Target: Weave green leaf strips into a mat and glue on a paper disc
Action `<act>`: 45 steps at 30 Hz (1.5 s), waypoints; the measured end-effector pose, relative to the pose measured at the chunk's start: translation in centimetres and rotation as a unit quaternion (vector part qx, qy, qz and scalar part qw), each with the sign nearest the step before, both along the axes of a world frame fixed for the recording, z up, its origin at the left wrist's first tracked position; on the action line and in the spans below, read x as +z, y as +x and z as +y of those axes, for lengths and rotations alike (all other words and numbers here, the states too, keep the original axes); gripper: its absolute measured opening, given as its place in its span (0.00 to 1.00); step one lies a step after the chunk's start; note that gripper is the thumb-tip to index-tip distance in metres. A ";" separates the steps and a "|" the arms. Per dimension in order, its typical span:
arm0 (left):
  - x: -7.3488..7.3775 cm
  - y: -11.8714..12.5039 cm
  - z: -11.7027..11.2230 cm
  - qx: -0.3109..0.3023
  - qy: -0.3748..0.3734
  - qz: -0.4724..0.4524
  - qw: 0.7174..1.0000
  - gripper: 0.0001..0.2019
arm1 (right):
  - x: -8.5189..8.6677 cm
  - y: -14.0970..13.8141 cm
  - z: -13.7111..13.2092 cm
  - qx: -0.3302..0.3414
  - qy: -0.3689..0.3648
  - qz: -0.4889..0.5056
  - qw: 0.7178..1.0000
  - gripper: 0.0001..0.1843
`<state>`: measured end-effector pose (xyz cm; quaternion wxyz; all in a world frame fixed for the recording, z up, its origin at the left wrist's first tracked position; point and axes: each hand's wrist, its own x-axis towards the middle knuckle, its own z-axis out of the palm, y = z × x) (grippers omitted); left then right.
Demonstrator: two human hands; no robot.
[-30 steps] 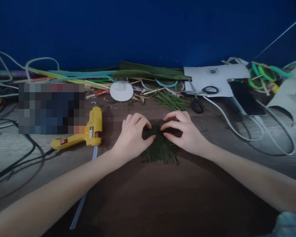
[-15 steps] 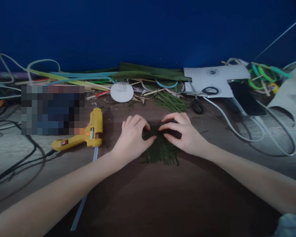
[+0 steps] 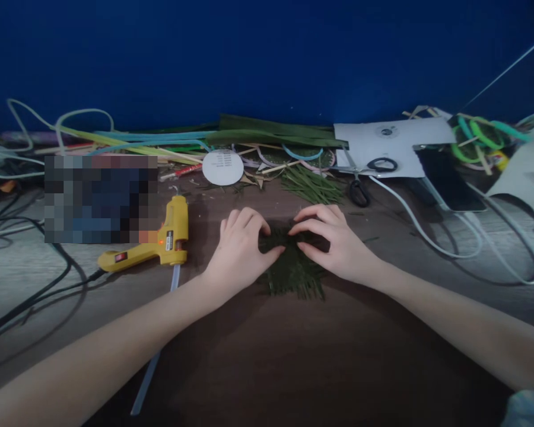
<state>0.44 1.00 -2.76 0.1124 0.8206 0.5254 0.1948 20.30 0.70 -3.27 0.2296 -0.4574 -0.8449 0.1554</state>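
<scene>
A dark green bunch of leaf strips lies on the brown table in front of me, its cut ends fanned toward me. My left hand has its thumb and bent fingers closed on the bunch's left side. From the right, my right hand grips it with thumb and curved fingertips. Parts of the bunch between the fingers are dark and partly covered. Just beyond my hands sits a loose pile of green leaf strips.
A yellow glue gun with a clear glue stick lies left of my left hand. Black-handled scissors, white paper, a phone and a white cable are at right. A white disc and long leaves lie behind.
The whole view has shifted slightly, so everything appears a little further right. Both hands keep the same hold on the green bunch.
</scene>
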 end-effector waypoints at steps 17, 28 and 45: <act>0.2 -0.1 0.0 -0.016 -0.005 -0.001 1.000 0.09 | 0.1 0.0 0.1 0.004 -0.010 -0.011 1.000 0.08; 0.2 -0.1 0.2 -0.017 -0.018 -0.012 1.000 0.09 | 0.1 0.2 0.2 -0.001 -0.014 0.039 0.999 0.08; 0.7 -1.1 1.6 -0.025 -0.079 -0.143 0.986 0.06 | 0.4 0.1 0.2 -0.014 -0.031 0.043 0.999 0.05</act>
